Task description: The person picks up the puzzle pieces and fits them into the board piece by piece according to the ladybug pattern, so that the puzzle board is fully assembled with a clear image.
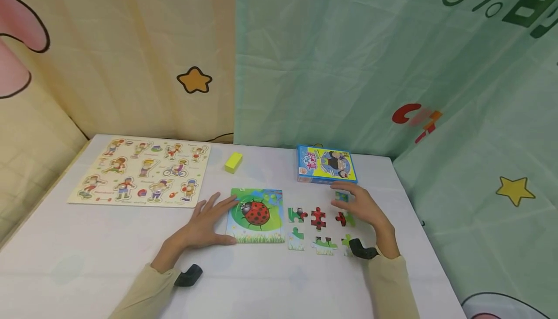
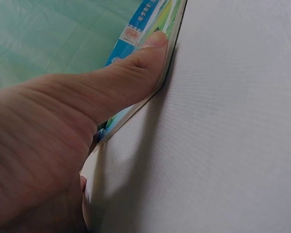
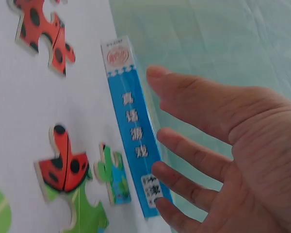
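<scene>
My left hand (image 1: 205, 224) spreads its fingers at the left side of a square ladybug puzzle board (image 1: 272, 229), touching its edge. In the left wrist view the thumb (image 2: 131, 73) lies straight on the board's rim. My right hand (image 1: 362, 205) is over the table with nothing between its parted fingers. Beneath its fingertips is a small blue-green puzzle piece (image 1: 342, 196). Loose jigsaw pieces lie in rows right of the board, among them a red spotted piece (image 1: 318, 218), a red-and-green piece (image 3: 65, 170) and a green grass piece (image 1: 324, 247).
Behind the pieces lies a blue-and-yellow box (image 1: 327, 164), close to the right fingertips. A yellow block (image 1: 233, 162) sits behind the board. A large picture board (image 1: 144, 171) with sports figures covers the table's back left. Curtains (image 1: 305, 67) hang behind the table.
</scene>
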`<control>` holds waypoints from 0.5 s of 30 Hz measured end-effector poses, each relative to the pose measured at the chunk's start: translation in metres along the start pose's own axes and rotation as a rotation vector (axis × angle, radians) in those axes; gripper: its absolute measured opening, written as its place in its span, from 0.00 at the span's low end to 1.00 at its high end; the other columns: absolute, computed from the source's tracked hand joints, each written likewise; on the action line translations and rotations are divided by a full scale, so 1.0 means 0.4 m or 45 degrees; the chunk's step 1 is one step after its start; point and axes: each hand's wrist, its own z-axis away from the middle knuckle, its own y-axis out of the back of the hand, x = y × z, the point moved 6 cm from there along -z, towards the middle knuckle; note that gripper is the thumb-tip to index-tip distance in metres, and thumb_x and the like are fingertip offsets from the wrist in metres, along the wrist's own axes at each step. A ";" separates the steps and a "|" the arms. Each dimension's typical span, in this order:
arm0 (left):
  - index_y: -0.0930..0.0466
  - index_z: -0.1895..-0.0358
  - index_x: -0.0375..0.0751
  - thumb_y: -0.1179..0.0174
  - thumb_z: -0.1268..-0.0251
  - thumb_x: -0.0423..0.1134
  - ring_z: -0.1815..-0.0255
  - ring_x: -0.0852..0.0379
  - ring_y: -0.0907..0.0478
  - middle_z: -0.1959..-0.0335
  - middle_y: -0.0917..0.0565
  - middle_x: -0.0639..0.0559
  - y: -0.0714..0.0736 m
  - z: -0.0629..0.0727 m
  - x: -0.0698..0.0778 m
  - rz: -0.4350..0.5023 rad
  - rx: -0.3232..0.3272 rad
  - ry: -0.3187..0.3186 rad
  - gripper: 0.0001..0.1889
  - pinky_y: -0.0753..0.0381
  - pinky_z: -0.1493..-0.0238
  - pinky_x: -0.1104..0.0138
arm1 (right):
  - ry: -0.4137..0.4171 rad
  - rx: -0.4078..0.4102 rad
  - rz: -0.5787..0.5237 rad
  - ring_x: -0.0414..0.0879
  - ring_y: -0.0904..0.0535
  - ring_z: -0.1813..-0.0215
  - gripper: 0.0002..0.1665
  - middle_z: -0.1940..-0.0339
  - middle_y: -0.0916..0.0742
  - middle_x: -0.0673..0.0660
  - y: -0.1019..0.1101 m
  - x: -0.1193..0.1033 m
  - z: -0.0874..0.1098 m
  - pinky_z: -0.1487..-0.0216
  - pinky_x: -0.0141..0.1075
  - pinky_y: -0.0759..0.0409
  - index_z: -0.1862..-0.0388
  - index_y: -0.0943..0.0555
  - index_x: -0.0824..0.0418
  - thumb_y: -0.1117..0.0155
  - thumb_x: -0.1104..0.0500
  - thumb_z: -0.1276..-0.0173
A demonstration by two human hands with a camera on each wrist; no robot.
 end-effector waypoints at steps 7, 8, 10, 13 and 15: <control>0.40 0.22 0.48 0.25 0.52 0.59 0.18 0.33 0.63 0.19 0.43 0.47 0.004 0.001 0.002 -0.009 0.014 0.002 0.53 0.68 0.23 0.36 | -0.033 0.005 -0.034 0.65 0.35 0.25 0.30 0.28 0.25 0.65 0.012 0.059 -0.004 0.27 0.65 0.37 0.34 0.22 0.61 0.28 0.55 0.34; 0.40 0.22 0.48 0.25 0.52 0.59 0.18 0.33 0.63 0.19 0.43 0.47 0.004 0.001 0.002 -0.011 0.013 0.002 0.53 0.68 0.23 0.36 | -0.023 0.003 -0.030 0.66 0.35 0.25 0.30 0.28 0.25 0.66 0.011 0.065 -0.004 0.27 0.65 0.37 0.34 0.23 0.62 0.29 0.56 0.34; 0.40 0.22 0.48 0.25 0.52 0.59 0.18 0.33 0.63 0.19 0.43 0.47 0.003 0.001 0.003 -0.013 0.009 0.002 0.53 0.67 0.23 0.36 | -0.024 -0.002 -0.032 0.67 0.34 0.26 0.29 0.28 0.25 0.66 0.011 0.078 -0.002 0.27 0.64 0.36 0.34 0.23 0.62 0.30 0.58 0.33; 0.40 0.22 0.47 0.24 0.52 0.58 0.18 0.33 0.63 0.19 0.43 0.47 0.002 0.000 0.004 -0.011 0.001 0.002 0.53 0.68 0.23 0.36 | -0.028 -0.011 -0.042 0.67 0.35 0.25 0.27 0.28 0.26 0.67 0.010 0.093 0.004 0.26 0.63 0.37 0.35 0.22 0.63 0.31 0.61 0.32; 0.40 0.22 0.47 0.24 0.52 0.58 0.18 0.32 0.63 0.19 0.43 0.46 0.002 0.000 0.006 -0.008 0.002 0.000 0.53 0.68 0.23 0.36 | -0.020 -0.019 -0.041 0.67 0.37 0.24 0.26 0.28 0.26 0.68 0.011 0.099 0.007 0.25 0.63 0.38 0.35 0.22 0.63 0.33 0.62 0.32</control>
